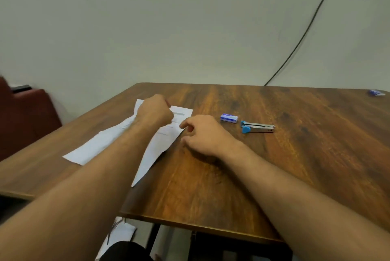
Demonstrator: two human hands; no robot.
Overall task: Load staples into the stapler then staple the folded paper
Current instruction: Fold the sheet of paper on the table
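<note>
I see more paper (118,232) on the floor under the table (232,187). R hand (203,134) rests w/ fingers curled, pinching the right edge of the folded paper (157,146). L hand (155,114) is a fist on top of the paper. Just beside, to the right, lie the staple box (229,118) & stapler (257,127), untouched. Far corner: small blue thing (376,92).
</note>
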